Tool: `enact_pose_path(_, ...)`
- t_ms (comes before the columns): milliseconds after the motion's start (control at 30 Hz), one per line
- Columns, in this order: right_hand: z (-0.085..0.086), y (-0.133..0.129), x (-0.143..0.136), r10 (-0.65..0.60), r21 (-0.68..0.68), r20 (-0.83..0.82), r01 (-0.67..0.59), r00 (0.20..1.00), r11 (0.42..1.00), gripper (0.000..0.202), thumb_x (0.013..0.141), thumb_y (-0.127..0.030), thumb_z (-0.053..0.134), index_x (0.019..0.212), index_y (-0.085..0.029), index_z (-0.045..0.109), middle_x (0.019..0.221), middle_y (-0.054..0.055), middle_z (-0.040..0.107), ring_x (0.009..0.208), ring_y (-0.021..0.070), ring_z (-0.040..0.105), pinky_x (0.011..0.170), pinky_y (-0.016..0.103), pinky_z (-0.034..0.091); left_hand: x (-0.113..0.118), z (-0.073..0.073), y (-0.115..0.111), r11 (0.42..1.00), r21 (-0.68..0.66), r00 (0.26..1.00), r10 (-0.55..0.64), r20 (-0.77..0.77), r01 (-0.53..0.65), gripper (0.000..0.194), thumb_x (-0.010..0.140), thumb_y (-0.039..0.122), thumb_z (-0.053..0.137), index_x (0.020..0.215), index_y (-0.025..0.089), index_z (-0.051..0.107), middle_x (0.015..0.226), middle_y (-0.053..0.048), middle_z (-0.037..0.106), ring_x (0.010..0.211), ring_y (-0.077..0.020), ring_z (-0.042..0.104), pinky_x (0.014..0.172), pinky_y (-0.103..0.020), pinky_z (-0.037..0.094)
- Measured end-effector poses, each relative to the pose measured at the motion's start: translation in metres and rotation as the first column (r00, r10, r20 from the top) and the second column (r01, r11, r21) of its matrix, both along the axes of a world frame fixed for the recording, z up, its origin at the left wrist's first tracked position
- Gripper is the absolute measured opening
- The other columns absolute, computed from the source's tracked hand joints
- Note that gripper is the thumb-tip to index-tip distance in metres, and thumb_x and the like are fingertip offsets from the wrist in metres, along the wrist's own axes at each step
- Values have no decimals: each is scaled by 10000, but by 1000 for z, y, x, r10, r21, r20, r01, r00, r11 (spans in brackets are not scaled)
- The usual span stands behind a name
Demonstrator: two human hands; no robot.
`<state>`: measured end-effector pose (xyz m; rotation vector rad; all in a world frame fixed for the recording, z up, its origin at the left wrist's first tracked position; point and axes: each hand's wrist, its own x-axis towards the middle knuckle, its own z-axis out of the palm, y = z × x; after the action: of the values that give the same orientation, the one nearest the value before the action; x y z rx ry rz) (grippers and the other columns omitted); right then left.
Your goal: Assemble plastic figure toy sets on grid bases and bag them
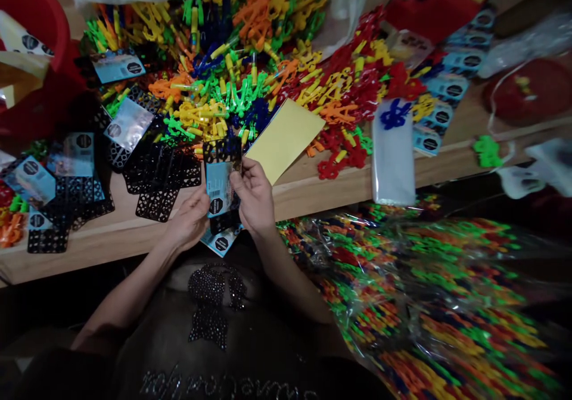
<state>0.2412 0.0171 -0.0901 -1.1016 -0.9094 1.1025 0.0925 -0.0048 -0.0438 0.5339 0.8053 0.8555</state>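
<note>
A blue printed card with a black perforated plastic strip (216, 180) is between my two hands, above the table's front edge. My right hand (257, 200) pinches its right side, thumb on top. My left hand (190, 218) closes on its left edge; some of those fingers are hidden behind it. Below it, another blue card (222, 242) shows at the table's edge. Beyond my right hand lies a yellow paper sheet (286, 138). Left of my hands, several black perforated strips (161, 173) are piled on the table.
Colourful plastic figures (241, 93) heap across the back. A red bucket (58, 24) stands left, near more blue cards (32, 179). To the right are clear plastic sleeves (393, 167), a row of blue cards (442, 114) and a red machine (440, 6). Bagged figures (402, 292) lie below the table.
</note>
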Motion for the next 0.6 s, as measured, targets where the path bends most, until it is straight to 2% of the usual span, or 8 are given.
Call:
enact_pose_path(100,-2,-1,-4,-66,-4,-6,66,998,998,396,984,-546,695,1303,-320,634,1274,45,718,1174,211,697,1097,418,597,1,-3,-4,999,40,1000,-11,3,11,601,824,600,888,1317,285,750,1401,-71,753,1475,-333,580,1240,-503,466)
enact_pose_path(233,-10,-3,-6,-95,-4,20,95,995,995,415,1015,-569,644,1349,-323,631,1262,52,707,1178,205,691,1069,399,604,-5,-8,-4,984,167,998,-65,-15,66,619,854,535,881,1411,331,707,1505,-53,694,1509,-308,549,1281,-486,423)
enact_pose_path(333,-14,-1,-8,-114,-5,32,114,993,993,438,1021,-589,630,1367,-321,629,1244,52,708,1177,204,696,1050,392,616,-12,-12,-2,958,249,988,-123,-93,142,660,852,468,891,1457,320,675,1542,-64,665,1481,-295,580,1285,-462,424)
enact_pose_path(433,-8,6,-9,-89,17,46,89,995,996,512,1006,-627,641,1410,-315,607,1309,62,703,1222,215,692,1091,417,613,-16,-8,5,937,307,974,-111,-197,169,706,808,439,924,1448,287,668,1470,-76,713,1412,-293,641,1244,-460,480)
enact_pose_path(533,12,14,-2,-11,57,49,9,999,998,610,996,-670,634,1494,-328,546,1372,68,689,1266,221,691,1125,443,603,-26,12,35,895,443,971,59,-232,51,614,802,475,925,1337,266,710,1334,-55,778,1325,-298,699,1186,-503,540)
enact_pose_path(600,26,16,7,15,71,50,-18,999,997,610,1004,-663,625,1513,-341,528,1363,59,695,1273,213,695,1126,445,602,-47,34,72,778,622,932,284,-223,-88,598,793,496,930,1300,269,707,1322,-17,773,1322,-288,694,1209,-521,524)
